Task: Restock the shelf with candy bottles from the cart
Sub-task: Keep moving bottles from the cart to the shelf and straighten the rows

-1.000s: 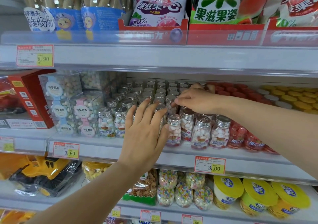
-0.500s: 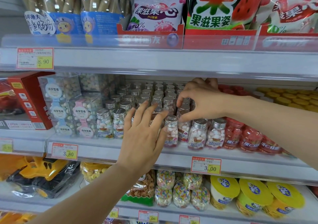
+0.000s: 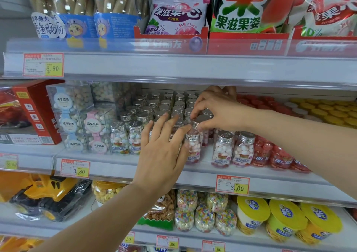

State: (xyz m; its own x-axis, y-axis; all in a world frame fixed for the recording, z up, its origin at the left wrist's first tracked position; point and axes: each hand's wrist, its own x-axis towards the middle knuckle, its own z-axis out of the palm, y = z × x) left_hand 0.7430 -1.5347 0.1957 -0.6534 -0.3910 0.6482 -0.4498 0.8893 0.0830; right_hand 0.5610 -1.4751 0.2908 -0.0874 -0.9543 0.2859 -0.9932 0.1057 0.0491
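Candy bottles (image 3: 222, 151) sit packed in rows on the middle shelf (image 3: 135, 166), clear plastic with ridged silver screw caps and pastel tablets inside. The front row stands right at the shelf lip, with one open slot just left of the 3.00 price tag (image 3: 232, 184); a bottle shows further back through it.

There's not much room here. The upper shelf (image 3: 193, 66) hangs low over the caps. On the left, clear cube boxes (image 3: 96, 124) butt up against the rows. On the right, red bottles (image 3: 262, 153) stand just beside them.

The left hand (image 3: 164, 151) is flat with fingers straight and spread, and the fingertips rest against the front bottles. It hides a couple of them completely. The right hand (image 3: 218, 112) reaches in from the right, its thumb and fingers curled round the silver cap of a second-row bottle (image 3: 202, 118). I can't tell if that one is lifted or standing, since the body is mostly hidden behind the front row.

The far rows fade into shadow under the upper shelf, so only cap tops show. The right forearm is cut off at the frame edge.
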